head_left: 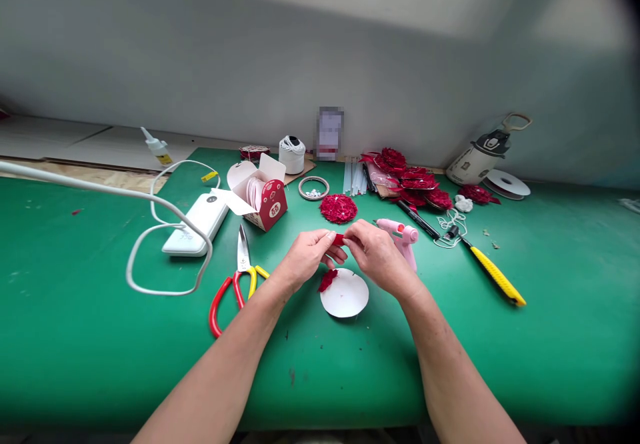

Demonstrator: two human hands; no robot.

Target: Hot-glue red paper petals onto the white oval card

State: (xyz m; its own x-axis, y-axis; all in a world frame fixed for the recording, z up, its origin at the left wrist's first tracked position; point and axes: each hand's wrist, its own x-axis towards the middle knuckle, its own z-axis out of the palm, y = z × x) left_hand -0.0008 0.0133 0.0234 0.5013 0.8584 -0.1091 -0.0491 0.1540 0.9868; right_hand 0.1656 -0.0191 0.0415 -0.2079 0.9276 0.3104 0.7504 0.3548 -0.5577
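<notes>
the grip of both hands is a pinch: the left hand (316, 252) and the right hand (369, 249) hold a small red piece (339, 239) between their fingertips, raised just beyond the far edge of a white disc (345, 296). the disc lies flat near the front of the green surface (150, 371), with a red tuft (327, 280) at its far left edge.

the piece is mostly covered by fingers, so a fold could slip or open unnoticed if either pinch slackens. the disc has no hand on it and looks light; a brush from a wrist could slide or turn it. a pink glue gun (400, 232) lies close beyond the right hand, and a careless sweep of that hand could knock it or, if the nozzle is hot, burn a finger. the scissors (243, 261) lie with their blades apart beside the left forearm, so a sideways move could catch them.

farther off, a red ruffled round (339, 209), an open red-and-white box (267, 204) and a white power bank (195, 225) sit on the surface. a looping white cable (173, 291) hangs across the left. a heap of red rosettes (417, 181) and a flask (473, 161) stand toward the back right, before a plain grey wall (200, 44).
</notes>
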